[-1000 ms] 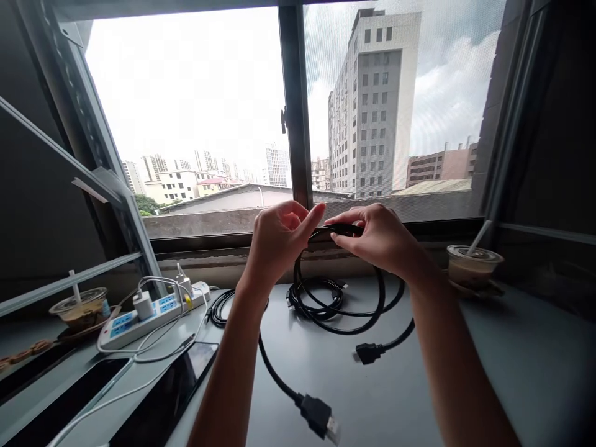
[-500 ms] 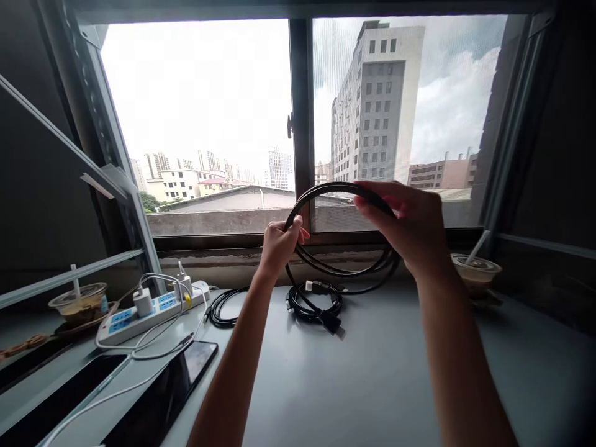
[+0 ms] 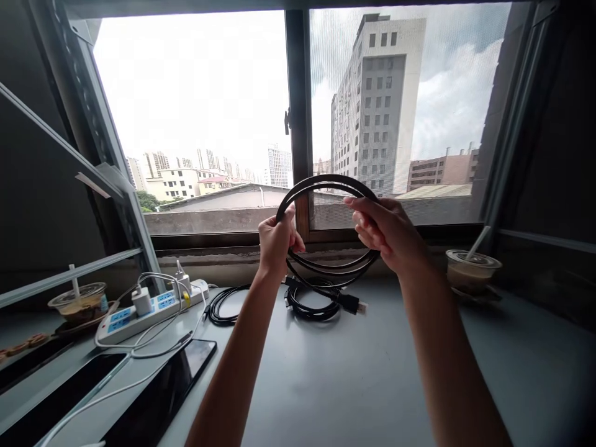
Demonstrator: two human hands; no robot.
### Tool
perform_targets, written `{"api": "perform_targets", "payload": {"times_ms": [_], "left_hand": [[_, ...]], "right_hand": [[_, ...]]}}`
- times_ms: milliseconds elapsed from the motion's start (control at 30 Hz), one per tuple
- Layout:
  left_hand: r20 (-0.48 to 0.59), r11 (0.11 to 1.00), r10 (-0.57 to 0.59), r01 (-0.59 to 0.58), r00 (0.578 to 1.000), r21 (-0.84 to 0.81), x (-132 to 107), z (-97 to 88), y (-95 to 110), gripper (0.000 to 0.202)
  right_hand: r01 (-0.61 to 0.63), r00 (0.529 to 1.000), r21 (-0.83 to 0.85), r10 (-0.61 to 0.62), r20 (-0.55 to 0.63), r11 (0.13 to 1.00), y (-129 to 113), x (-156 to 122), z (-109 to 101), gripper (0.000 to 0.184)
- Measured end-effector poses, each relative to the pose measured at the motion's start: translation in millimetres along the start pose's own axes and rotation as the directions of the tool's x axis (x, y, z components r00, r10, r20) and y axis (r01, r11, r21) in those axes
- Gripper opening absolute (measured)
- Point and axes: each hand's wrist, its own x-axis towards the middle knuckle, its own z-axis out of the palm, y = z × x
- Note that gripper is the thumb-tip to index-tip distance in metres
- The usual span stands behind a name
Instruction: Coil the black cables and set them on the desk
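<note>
I hold a black cable (image 3: 321,183) wound into a round coil, raised in front of the window. My left hand (image 3: 275,239) is closed on the coil's left side. My right hand (image 3: 388,231) pinches the coil's upper right side with curled fingers. The cable's plug end (image 3: 352,303) hangs just below the coil, above the grey table (image 3: 354,385). A second coiled black cable (image 3: 311,303) lies on the table under my hands. Another thin black cable bundle (image 3: 222,307) lies to its left.
A white power strip (image 3: 151,309) with chargers and white leads sits at the left. Two dark phones or tablets (image 3: 158,397) lie at the front left. Plastic cups with straws stand at far left (image 3: 80,303) and at right (image 3: 472,266). A metal shelf frame (image 3: 112,180) rises at left.
The cable that trailed loose over the table with its plugs lying there has been gathered into a raised coil. My hands moved apart onto its two sides.
</note>
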Motion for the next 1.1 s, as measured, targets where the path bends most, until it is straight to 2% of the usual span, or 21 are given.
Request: {"api": "perform_targets", "payload": {"times_ms": [100, 233, 400, 500, 567, 700, 867, 933, 1000, 1100], "left_hand": [[0.001, 0.995, -0.095, 0.095, 0.995, 0.040, 1, 5.6, -14, 0.039], [0.111, 0.972, -0.225, 0.215, 0.968, 0.090, -3, 14.8, -27, 0.030], [0.250, 0.933, -0.358, 0.334, 0.900, 0.133, -17, 29.0, -29, 0.032], [0.310, 0.921, -0.389, 0.373, 0.867, 0.113, -23, 36.5, -31, 0.029], [0.301, 0.930, -0.366, 0.358, 0.880, 0.085, -24, 39.1, -33, 0.028], [0.211, 0.963, -0.266, 0.247, 0.941, 0.112, -22, 37.1, -34, 0.034], [0.222, 0.945, -0.261, 0.201, 0.939, 0.259, -20, 28.0, -29, 0.047], [0.214, 0.936, -0.253, 0.182, 0.944, 0.302, -18, 24.8, -29, 0.048], [0.168, 0.922, -0.216, 0.144, 0.962, 0.361, -14, 21.9, -31, 0.048], [0.062, 0.846, -0.079, 0.034, 0.995, 0.532, -8, 16.7, -34, 0.049]], "right_hand": [[-0.028, 0.999, 0.066, 0.030, -0.024, 0.997, -12, -6, 3, 0.037], [-0.007, 0.989, 0.098, 0.021, -0.145, 0.995, -24, -12, 11, 0.036], [0.124, 0.971, 0.182, -0.082, -0.223, 0.976, -32, -18, 17, 0.038], [0.207, 0.964, 0.199, -0.165, -0.207, 0.958, -29, -18, 17, 0.037], [0.245, 0.961, 0.198, -0.211, -0.177, 0.949, -25, -17, 16, 0.037], [0.290, 0.954, 0.173, -0.270, -0.130, 0.941, -19, -15, 15, 0.037], [0.313, 0.945, 0.109, -0.299, -0.130, 0.943, -15, -13, 16, 0.037], [0.316, 0.933, 0.003, -0.310, -0.185, 0.949, -14, -13, 14, 0.035], [0.284, 0.910, -0.181, -0.324, -0.257, 0.942, -13, -12, 10, 0.027], [0.212, 0.866, -0.457, -0.383, -0.321, 0.864, -12, -10, 0, 0.012]]}}
